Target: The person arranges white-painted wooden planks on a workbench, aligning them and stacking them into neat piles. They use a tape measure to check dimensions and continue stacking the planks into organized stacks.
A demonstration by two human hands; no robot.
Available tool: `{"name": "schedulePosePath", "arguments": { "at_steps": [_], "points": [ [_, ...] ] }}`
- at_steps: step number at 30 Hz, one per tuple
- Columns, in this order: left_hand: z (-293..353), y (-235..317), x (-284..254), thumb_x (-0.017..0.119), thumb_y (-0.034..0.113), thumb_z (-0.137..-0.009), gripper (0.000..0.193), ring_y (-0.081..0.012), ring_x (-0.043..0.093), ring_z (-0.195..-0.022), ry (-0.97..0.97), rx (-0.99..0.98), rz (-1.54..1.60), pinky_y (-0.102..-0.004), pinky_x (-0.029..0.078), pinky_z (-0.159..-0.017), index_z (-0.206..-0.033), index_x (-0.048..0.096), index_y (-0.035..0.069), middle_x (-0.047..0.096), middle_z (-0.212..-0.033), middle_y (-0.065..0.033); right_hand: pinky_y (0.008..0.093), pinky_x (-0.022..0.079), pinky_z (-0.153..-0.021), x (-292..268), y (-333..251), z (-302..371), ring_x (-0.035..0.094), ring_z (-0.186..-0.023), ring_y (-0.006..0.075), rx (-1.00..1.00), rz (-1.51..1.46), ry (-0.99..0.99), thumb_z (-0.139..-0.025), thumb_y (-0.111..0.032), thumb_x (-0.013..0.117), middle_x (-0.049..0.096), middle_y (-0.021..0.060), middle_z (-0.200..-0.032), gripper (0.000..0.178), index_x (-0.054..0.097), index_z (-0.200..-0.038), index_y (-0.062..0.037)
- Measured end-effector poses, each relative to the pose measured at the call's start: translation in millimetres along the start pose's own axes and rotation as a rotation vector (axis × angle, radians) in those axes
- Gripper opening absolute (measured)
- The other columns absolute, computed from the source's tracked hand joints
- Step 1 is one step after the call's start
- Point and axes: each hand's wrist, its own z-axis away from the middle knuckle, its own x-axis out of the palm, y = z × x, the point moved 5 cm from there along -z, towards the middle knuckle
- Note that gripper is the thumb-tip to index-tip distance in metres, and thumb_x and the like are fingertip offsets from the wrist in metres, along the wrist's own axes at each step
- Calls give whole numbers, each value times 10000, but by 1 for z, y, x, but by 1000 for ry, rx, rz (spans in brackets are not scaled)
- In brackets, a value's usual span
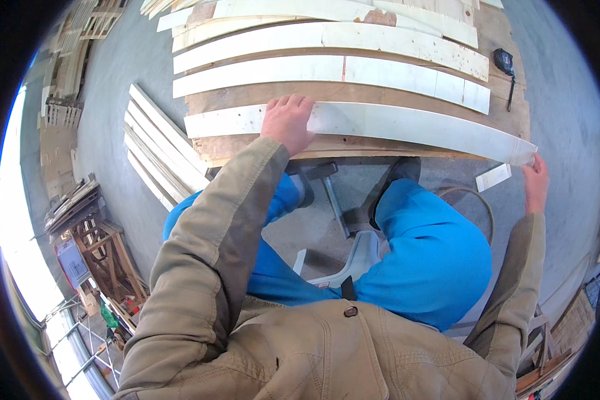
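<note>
A long pale wooden board (380, 120) lies crosswise near the front edge of a low plywood-topped work surface (247, 93). My left hand (288, 125) lies over the board left of its middle, fingers curled round it. At the board's far right end, which sticks out past the surface, my right hand (535, 183) pinches the tip between thumb and fingers. Beyond it, several similar boards (273, 72) lie in rows. A dark tape measure (504, 61) rests at the surface's right side, its strap hanging toward me.
On the floor between my feet, a hammer (333, 200) stands near a grey plastic stool (361, 257). A short wood offcut (493, 177) is beside my right hand. Several narrow boards (160, 147) are stacked at the left; a wooden rack (103, 247) stands farther left.
</note>
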Motion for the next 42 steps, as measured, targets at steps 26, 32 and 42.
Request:
{"name": "schedulePosePath", "arguments": {
  "at_steps": [26, 32, 42],
  "points": [
    [22, 0, 18, 688, 69, -885, 360, -293, 686, -1101, 153, 126, -28, -456, 584, -904, -1244, 674, 78, 657, -1246, -116, 453, 515, -1189, 2, 44, 4, 616, -1354, 378, 141, -906, 114, -838, 164, 510, 594, 246, -1498, 724, 465, -1557, 93],
    [20, -4, 31, 788, 54, -803, 724, -366, 600, -1343, -35, -36, 1, -473, 510, -1122, -1497, 578, 56, 601, -1493, -170, 473, 570, -1119, 28, 35, 11, 673, -1261, 348, 182, -1049, 179, -894, 183, 615, 651, 220, -1389, 612, 520, -1487, 66],
    [14, -9, 31, 847, 93, -772, 738, -349, 560, -1391, -52, -53, -16, -473, 445, -1175, -1468, 603, 79, 623, -1457, -145, 414, 593, -1036, 45, 26, 17, 713, -1144, 288, 196, -1041, 263, -941, 122, 695, 721, 176, -1258, 401, 654, -1337, 80]
  ]
}}
